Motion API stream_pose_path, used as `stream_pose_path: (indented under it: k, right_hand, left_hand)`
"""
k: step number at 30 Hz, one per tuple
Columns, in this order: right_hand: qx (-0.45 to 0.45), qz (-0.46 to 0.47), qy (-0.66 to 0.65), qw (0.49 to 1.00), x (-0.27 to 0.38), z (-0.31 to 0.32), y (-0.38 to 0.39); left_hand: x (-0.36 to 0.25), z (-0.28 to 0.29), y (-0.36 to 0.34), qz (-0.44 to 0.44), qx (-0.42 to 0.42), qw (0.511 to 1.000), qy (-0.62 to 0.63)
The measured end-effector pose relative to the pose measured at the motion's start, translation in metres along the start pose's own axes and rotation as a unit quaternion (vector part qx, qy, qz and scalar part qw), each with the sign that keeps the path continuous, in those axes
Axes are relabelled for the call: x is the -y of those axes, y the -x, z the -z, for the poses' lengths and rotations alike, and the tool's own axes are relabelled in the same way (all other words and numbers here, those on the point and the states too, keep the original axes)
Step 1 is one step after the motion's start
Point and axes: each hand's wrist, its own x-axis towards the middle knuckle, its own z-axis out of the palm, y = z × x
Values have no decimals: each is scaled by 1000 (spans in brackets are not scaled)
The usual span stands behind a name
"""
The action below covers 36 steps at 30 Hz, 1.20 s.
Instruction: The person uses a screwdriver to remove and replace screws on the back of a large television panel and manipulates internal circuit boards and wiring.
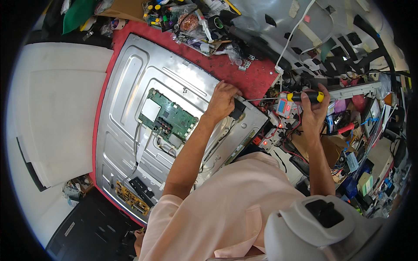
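My right hand (315,104) grips a screwdriver (305,97) by its yellow and black handle. The long thin shaft points left, its tip close to a black block-shaped part (237,108) at the right corner of a large silver metal back panel (122,104). My left hand (221,101) is at that corner with fingers bent around the black part; the fingertips are partly hidden. A green circuit board (174,115) with a white square patch is on the middle of the panel. Cables run from it toward a tan circuit board (130,198) at the lower left.
Under the panel lies a red mat (244,80). Bottles, bags and small parts (187,21) crowd the far side. Cables, a red-lit power strip (272,137) and loose tools clutter the right. A big white panel (65,100) leans at left; part of another hand (138,239) shows below.
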Motion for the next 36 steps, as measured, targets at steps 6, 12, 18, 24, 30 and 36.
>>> stream_pose_path:
  k: [6,12,18,24,30,36]
  right_hand:
    - [17,2,-29,999,-6,-8,-3]
    - [32,24,-19,999,-9,-12,-4]
    - [143,119,37,982,13,-23,-11]
    - [429,290,193,833,86,-74,-16]
    - [371,337,212,839,93,-105,-4]
    - [330,353,268,834,91,-88,-18]
  left_hand:
    - [4,-2,1,16,2,1000,26]
    - [7,-2,1,-4,11,1000,20]
    - [5,-3,-1,-10,10,1000,14]
    - [15,-8,2,-31,-18,999,27]
    - [21,-16,0,-61,-63,996,31]
    - [9,-3,3,-21,-12,999,27]
